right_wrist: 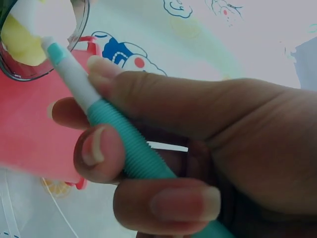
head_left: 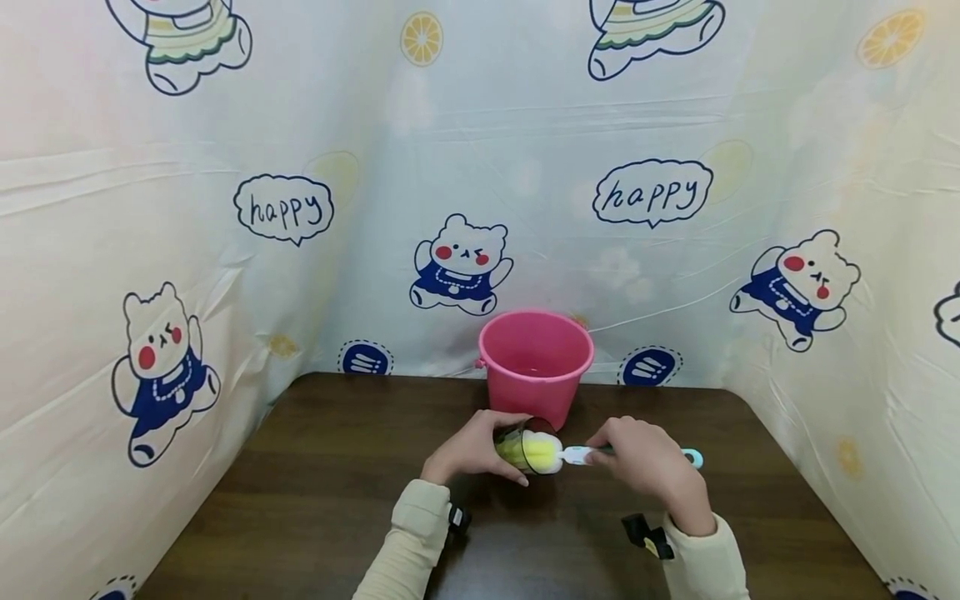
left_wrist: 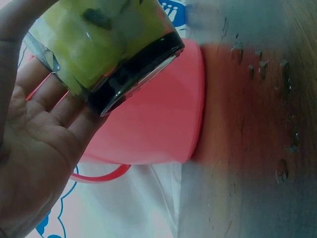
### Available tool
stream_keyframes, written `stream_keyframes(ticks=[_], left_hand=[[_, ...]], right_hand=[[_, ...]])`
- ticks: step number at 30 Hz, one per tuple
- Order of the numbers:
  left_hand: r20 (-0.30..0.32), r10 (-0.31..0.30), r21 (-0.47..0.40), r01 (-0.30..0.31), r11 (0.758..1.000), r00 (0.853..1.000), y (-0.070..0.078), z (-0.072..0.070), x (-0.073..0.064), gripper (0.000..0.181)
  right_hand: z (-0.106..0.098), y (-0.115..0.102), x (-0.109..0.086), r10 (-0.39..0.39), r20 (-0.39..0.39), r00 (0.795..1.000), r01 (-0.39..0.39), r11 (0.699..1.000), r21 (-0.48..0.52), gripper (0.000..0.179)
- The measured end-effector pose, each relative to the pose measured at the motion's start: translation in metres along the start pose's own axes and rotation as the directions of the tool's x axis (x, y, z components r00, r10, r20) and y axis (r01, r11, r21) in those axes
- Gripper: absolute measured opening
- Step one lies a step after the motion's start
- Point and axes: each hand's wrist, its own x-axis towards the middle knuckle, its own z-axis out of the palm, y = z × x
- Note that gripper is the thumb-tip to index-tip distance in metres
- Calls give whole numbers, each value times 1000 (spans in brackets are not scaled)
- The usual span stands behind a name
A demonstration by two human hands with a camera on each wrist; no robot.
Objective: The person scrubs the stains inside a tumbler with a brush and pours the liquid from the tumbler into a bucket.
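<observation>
In the head view, my left hand [head_left: 474,450] grips a clear glass [left_wrist: 114,44] lying on its side above the table, its mouth facing right. Its thick dark base shows in the left wrist view. My right hand [head_left: 647,460] holds the ridged teal handle [right_wrist: 131,141] of a sponge bottle brush, thumb and fingers wrapped round it. The brush's yellow and white sponge head [head_left: 543,454] sits inside the glass, partly showing at the mouth. The handle's teal looped end [head_left: 694,458] sticks out beyond the right hand.
Just behind the hands, a pink bucket [head_left: 534,400] stands upright on the dark wooden table [head_left: 360,483]. Water drops [left_wrist: 262,68] lie on the wood. A pale printed curtain [head_left: 525,125] encloses the table at the back and both sides.
</observation>
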Motion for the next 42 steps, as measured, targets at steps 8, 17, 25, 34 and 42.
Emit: stream_keyframes(ticks=[8, 17, 25, 34, 42], left_hand=[[-13, -11, -4, 11, 1000, 1000, 4, -1, 2, 88], [-3, -15, -12, 15, 1000, 1000, 4, -3, 2, 86], [-1, -4, 14, 4, 1000, 1000, 2, -3, 1, 87], [-7, 0, 8, 0, 1000, 1000, 0, -1, 0, 86], [3, -2, 10, 2, 1000, 1000, 1, -1, -1, 87]], right_hand=[[-1, 4, 3, -5, -44, 999, 4, 1000, -18, 17], [4, 2, 4, 37, -52, 998, -39, 998, -40, 13], [3, 0, 2, 17, -4, 1000, -17, 1000, 8, 9], [3, 1, 2, 27, 3, 1000, -27, 999, 22, 8], [7, -1, 2, 95, 39, 995, -97, 994, 43, 7]])
